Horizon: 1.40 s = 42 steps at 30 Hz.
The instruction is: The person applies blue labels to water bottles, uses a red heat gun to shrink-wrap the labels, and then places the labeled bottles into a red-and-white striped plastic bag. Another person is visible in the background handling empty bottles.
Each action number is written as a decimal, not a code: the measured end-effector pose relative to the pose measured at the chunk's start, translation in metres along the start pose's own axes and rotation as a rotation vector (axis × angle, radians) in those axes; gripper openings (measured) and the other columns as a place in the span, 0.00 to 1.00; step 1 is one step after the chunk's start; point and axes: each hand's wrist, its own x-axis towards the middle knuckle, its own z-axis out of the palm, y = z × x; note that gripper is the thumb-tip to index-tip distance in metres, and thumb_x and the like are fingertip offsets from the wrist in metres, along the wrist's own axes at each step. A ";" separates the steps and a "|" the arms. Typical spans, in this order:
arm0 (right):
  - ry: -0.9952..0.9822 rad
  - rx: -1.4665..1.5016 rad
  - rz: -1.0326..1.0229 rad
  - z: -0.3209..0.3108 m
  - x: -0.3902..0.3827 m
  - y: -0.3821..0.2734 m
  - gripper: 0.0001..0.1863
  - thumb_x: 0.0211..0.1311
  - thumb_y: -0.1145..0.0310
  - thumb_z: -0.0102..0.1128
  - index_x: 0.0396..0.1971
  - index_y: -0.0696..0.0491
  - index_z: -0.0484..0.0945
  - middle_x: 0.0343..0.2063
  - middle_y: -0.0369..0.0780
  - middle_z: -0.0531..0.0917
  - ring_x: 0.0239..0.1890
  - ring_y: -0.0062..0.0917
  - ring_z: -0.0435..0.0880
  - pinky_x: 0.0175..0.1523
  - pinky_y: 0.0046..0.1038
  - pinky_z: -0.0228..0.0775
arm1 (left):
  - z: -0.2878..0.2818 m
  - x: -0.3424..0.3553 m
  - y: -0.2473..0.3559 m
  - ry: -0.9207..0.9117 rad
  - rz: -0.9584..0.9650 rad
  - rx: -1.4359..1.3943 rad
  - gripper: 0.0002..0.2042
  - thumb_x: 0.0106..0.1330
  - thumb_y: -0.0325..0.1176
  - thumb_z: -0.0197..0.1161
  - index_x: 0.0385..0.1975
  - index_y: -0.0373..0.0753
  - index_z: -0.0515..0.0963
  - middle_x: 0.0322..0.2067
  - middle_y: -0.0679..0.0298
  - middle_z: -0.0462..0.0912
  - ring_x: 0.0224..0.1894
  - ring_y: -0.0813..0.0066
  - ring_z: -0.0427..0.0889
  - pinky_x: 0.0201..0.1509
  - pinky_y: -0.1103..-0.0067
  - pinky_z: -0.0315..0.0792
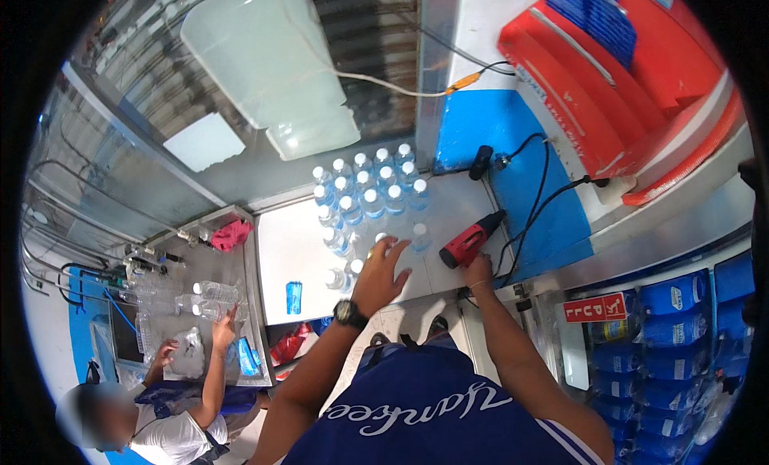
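My left hand [381, 274], with a dark watch on the wrist, reaches over the white table among the bottles. Its fingers are stretched and the thumb stands apart; the fingertips are close to a white bottle cap, and whether they touch it cannot be told. Clear plastic bottles [370, 201] with white caps and bluish labels stand upright in rows beyond it. One bottle [420, 237] stands apart, just right of my fingers. My right hand [479, 273] is closed around the handle of a red and black heat gun [471, 241], whose nozzle points away to the right.
A blue printed piece of plastic [294, 297] lies at the table's left. Black cables [532, 217] run along the right side. At the left, a co-worker [172, 417] handles clear bottles [216, 292] over a metal sink. Blue water containers [673, 329] are stacked at the right.
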 end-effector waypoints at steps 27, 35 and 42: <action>-0.359 1.760 0.072 -0.111 -0.197 0.003 0.27 0.62 0.61 0.67 0.58 0.59 0.75 0.44 0.43 0.85 0.34 0.23 0.84 0.38 0.25 0.78 | 0.026 0.124 -0.065 -0.559 0.332 0.165 0.18 0.60 0.20 0.68 0.51 0.43 0.81 0.47 0.57 0.80 0.50 0.51 0.82 0.51 0.62 0.79; -0.297 1.750 0.074 -0.093 -0.201 -0.009 0.29 0.59 0.59 0.67 0.56 0.60 0.75 0.42 0.45 0.84 0.37 0.25 0.84 0.39 0.27 0.78 | 0.026 0.124 -0.064 -0.560 0.324 0.179 0.18 0.60 0.22 0.69 0.50 0.45 0.80 0.46 0.58 0.79 0.49 0.51 0.83 0.51 0.62 0.79; -0.339 1.746 0.045 -0.091 -0.191 -0.002 0.28 0.59 0.58 0.68 0.55 0.60 0.75 0.42 0.44 0.84 0.36 0.24 0.84 0.39 0.26 0.78 | 0.029 0.123 -0.052 -0.528 0.214 0.255 0.16 0.62 0.35 0.72 0.49 0.41 0.80 0.45 0.55 0.81 0.47 0.50 0.83 0.49 0.61 0.78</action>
